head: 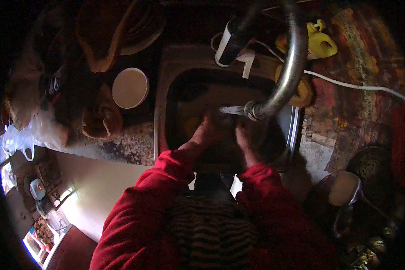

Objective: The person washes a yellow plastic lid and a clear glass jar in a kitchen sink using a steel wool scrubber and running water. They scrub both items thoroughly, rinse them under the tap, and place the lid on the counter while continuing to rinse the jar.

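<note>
Both my hands reach down into a metal sink basin (157, 118). Water (232, 110) runs from the curved metal faucet (292, 57) into the basin between them. My left hand (205, 127) is on the left of the stream, and my right hand (242, 133) is to its right, just below the faucet's mouth. The basin is so dark that my fingers are mostly lost in shadow. Whether either hand holds something cannot be made out. A dim yellowish patch lies left of my left hand, too dark to name.
Left of the sink are a round pale lid (130, 88), a crumpled cloth (102, 121) and a clear plastic bag (28, 135). A dark cylinder with a white side (226, 44) stands behind the basin. To the right are a yellow jug (320, 44), a white cable (357, 86) and a metal cup (346, 189).
</note>
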The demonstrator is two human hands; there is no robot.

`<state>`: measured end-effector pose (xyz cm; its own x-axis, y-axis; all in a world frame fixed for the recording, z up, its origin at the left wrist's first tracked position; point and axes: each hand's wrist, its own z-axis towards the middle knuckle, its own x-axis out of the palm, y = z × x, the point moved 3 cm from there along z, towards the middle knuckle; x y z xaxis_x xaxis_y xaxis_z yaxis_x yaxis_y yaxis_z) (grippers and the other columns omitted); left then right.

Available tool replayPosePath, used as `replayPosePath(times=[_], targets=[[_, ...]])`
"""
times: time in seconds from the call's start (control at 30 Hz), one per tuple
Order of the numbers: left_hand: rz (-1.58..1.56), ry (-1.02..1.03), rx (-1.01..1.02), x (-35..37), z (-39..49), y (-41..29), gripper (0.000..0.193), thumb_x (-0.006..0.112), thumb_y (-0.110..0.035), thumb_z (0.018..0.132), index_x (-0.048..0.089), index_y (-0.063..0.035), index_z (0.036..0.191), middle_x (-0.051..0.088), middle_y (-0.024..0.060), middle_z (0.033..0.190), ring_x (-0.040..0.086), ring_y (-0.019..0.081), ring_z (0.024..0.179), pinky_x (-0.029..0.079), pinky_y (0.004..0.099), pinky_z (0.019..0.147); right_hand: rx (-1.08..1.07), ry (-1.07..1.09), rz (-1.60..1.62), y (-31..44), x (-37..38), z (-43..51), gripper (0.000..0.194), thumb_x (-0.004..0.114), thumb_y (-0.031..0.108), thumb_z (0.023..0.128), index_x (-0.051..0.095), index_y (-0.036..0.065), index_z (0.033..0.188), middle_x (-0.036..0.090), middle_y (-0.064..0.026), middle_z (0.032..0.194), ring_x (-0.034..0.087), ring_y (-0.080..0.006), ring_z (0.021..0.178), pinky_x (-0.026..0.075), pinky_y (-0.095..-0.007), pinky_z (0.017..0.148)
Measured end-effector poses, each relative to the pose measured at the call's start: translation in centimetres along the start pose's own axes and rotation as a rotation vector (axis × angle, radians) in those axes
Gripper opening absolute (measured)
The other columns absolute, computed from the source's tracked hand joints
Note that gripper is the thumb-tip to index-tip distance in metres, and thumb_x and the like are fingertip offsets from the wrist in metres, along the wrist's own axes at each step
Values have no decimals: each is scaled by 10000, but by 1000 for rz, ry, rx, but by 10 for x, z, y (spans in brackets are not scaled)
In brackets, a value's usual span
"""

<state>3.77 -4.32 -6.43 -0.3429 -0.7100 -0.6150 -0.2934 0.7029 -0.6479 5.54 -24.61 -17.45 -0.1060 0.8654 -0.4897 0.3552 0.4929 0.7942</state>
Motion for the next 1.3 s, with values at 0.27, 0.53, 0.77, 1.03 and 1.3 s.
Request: replayPosePath(times=[0.27, 0.53, 0.77, 1.03, 1.3], targets=[[135, -77, -60, -34, 0, -22, 1087, 780, -464, 779, 167, -30, 1564, 280, 300, 1547, 417, 491, 1354, 441, 514, 1089, 178, 154, 843, -31, -18, -19, 399, 604, 272, 1009, 552, 90, 1360, 619, -54, 1214, 579, -190, 1068, 507, -355, 871], [306, 171, -62, 9, -4, 32, 1077, 785, -431, 795, 162, 22, 1547, 324, 309, 1515, 474, 501, 1303, 505, 490, 1014, -627, 355, -586, 84, 14, 11, 303, 648, 239, 957, 645, 54, 1198, 667, -143, 1200, 646, -320, 1062, 509, -398, 893], [483, 207, 40, 5, -15, -11, 904, 697, -276, 868, 181, 14, 1552, 406, 310, 1452, 624, 424, 1115, 561, 475, 886, -252, 227, -342, 57, 58, 89, 294, 621, 212, 946, 637, 41, 1184, 658, -158, 1194, 633, -333, 1070, 498, -412, 911], [424, 187, 221, -4, -2, 30, 705, 591, -223, 918, 295, -41, 1531, 435, 290, 1443, 625, 411, 1104, 554, 490, 883, -457, 96, -169, 95, 9, -17, 286, 590, 182, 933, 627, 26, 1169, 648, -175, 1188, 619, -348, 1078, 484, -428, 932], [373, 191, 316, -51, 11, 25, 647, 590, -281, 918, 381, -58, 1488, 439, 279, 1446, 603, 414, 1143, 546, 500, 899, -458, 162, -365, 74, 13, 18, 326, 614, 155, 925, 610, 20, 1221, 643, -179, 1205, 613, -328, 1089, 488, -434, 941]])
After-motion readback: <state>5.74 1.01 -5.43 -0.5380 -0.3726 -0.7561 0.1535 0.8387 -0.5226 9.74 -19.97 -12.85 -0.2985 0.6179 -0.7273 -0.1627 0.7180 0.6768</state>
